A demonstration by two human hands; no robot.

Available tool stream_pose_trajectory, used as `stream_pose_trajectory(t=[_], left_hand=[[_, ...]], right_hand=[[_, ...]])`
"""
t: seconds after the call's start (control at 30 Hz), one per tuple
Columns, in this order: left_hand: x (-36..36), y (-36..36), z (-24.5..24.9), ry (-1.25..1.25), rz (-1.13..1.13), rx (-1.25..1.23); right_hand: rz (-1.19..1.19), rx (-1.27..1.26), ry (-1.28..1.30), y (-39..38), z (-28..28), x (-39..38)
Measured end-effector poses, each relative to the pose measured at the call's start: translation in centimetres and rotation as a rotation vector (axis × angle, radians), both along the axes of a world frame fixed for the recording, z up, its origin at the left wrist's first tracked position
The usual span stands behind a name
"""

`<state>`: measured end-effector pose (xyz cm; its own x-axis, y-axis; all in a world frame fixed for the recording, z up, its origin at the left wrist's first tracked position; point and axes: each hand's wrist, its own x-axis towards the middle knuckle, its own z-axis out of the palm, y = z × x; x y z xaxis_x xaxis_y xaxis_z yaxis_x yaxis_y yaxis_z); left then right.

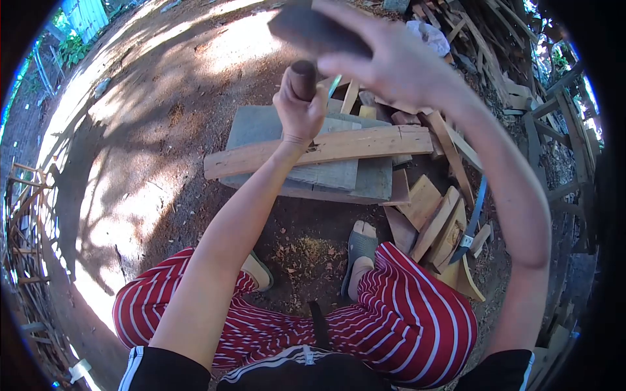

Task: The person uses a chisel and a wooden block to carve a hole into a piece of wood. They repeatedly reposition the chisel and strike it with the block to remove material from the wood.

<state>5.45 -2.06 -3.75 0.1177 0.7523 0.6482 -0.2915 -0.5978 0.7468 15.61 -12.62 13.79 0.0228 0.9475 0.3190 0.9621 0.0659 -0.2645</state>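
Note:
My left hand point(301, 111) is wrapped around a chisel, and its thick round dark handle point(303, 70) sticks up from the fist. The fist hides most of the blade, which points down toward a dark notch in a long wooden plank point(372, 141). Raised above and to the right, my right hand point(391, 58) is closed around a dark block point(319, 32), blurred by motion. There is a gap between the block and the handle's top. The plank lies crosswise on a low, grey wooden bench point(261, 124) in front of me.
Loose wood offcuts point(433, 215) lie right of the bench, with a long blue-bladed tool point(477, 207) among them. A larger wood pile point(469, 52) stands at the back right. My sandalled foot point(362, 251) is near the bench, and wood chips point(310, 254) cover the ground.

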Motion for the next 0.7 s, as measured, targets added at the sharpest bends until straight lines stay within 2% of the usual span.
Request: stream_pose_trajectory(t=[0.1,0.13,0.2,0.23,0.27,0.33,0.4,0.43,0.47,0.53,0.57,0.6,0.67,0.7], left_hand=[[-0.4,-0.5,-0.2,0.156,0.004,-0.027],[-0.3,-0.6,-0.2,0.154,0.004,-0.030],[-0.3,-0.5,0.1,0.116,0.034,0.004],[-0.4,-0.6,0.3,0.112,0.035,0.017],[-0.5,-0.8,0.2,0.083,0.027,0.017],[0.2,-0.5,0.4,0.046,0.012,0.019],[-0.2,-1.0,-0.3,0.146,0.027,0.038],[-0.4,-1.0,-0.1,0.249,-0.002,-0.046],[0.0,-1.1,0.0,0.244,-0.001,-0.047],[0.3,-0.7,0.0,0.084,0.037,0.110],[0.1,-0.1,-1.7,0.116,0.031,0.132],[0.1,-0.1,-1.2,0.128,0.015,0.146],[0.5,-1.1,0.2,0.061,-0.021,0.109],[0.6,-1.2,0.1,0.079,-0.043,0.004]], right_hand=[[0.252,0.290,0.308,0.6,3.6,0.6],[0.252,0.287,0.306,0.4,3.2,0.3],[0.137,0.320,0.044,-0.1,0.4,-0.7],[0.120,0.394,-0.216,0.9,-4.7,0.2],[0.014,-0.085,0.352,1.0,-3.9,0.8],[-0.024,-0.073,-0.056,-0.6,1.1,0.3],[-0.015,0.104,0.196,-0.4,4.7,0.7],[-0.017,0.090,0.200,-0.5,3.9,0.5],[0.041,0.170,0.172,-0.5,2.7,0.0],[0.153,0.359,0.136,-0.7,-1.0,-1.0],[0.075,0.112,0.253,-0.9,-3.8,-1.2],[0.060,0.127,0.265,-1.0,-3.5,-0.7],[0.108,0.063,0.075,-0.8,-1.3,0.6],[0.052,-0.164,0.473,-2.7,1.0,-0.2]])
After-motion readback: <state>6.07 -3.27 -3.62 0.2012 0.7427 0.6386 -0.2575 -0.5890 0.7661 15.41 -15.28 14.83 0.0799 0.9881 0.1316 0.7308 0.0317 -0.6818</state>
